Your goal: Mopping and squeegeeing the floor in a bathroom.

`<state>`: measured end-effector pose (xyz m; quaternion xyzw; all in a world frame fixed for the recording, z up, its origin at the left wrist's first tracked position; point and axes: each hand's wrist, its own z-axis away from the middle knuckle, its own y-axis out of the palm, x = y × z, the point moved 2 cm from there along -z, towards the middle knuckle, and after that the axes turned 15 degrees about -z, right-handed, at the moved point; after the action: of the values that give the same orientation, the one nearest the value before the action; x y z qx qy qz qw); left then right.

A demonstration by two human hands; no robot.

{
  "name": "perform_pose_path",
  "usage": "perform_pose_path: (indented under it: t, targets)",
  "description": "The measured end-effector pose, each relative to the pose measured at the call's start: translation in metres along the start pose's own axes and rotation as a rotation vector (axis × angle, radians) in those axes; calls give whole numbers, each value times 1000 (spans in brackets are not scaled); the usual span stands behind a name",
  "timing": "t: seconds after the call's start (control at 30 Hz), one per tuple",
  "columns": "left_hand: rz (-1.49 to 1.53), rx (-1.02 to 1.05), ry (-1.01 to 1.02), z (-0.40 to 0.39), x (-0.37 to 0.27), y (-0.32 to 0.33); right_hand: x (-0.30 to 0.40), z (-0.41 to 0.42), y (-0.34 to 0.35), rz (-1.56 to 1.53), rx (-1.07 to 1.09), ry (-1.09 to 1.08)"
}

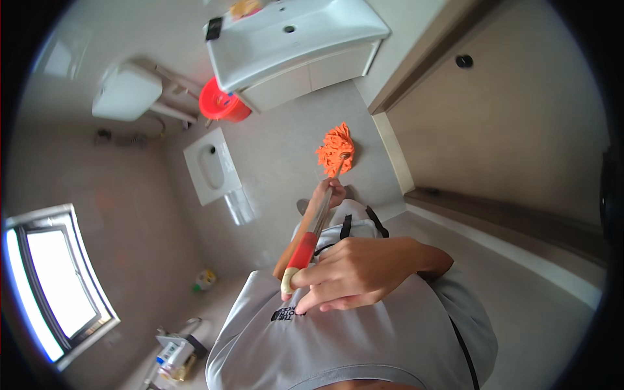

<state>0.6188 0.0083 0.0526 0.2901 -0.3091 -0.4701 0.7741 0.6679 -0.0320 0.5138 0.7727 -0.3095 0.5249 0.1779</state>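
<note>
A mop with an orange strip head (336,148) rests on the grey floor in front of my feet. Its metal handle (321,212) slants up towards my chest and ends in a red grip (301,251) with a cream tip. Low on the handle, my left hand (330,191) is wrapped around the pole. My right hand (353,273) is at the top end, its index finger and thumb about the cream tip and the other fingers loosely spread. Part of the grip's far side is hidden by my fingers.
A white squat toilet (212,165) is set in the floor at left. Beyond it stand a red bucket (224,105) and a white washbasin (336,24) on a cabinet. A brown door (497,122) is at right. A green-capped bottle (204,280) lies near the left wall.
</note>
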Motion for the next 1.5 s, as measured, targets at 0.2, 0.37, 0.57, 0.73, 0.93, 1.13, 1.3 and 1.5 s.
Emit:
perform_pose_path:
  t: [0.2,0.37,0.57,0.73,0.93,1.13,1.3,1.5]
  targets:
    - [279,-92,167,117,-53,-17,-30,-98,18,-120,293,27]
    - [537,-102,396,191,-87,-96,-70,-172,58,-266,541,77]
    - [794,-236,806,239,-88,-185,-119,-212,75,-493,650,123]
    - [907,-301,968,259,-72,-235,-127,-194,81,-469,403,423]
    - [893,-368,865,209,-94,-220,-144,-99,25,-515,-179,437]
    - [429,-593,630,95,-73,-113,-93,43,-68,-620,-627,79]
    - [115,-644,372,8,-43,-18,-3,126,-92,-553,-737,21]
    - [-239,-341,245,-50,45,74,41,169,-93,-343,-404,-22]
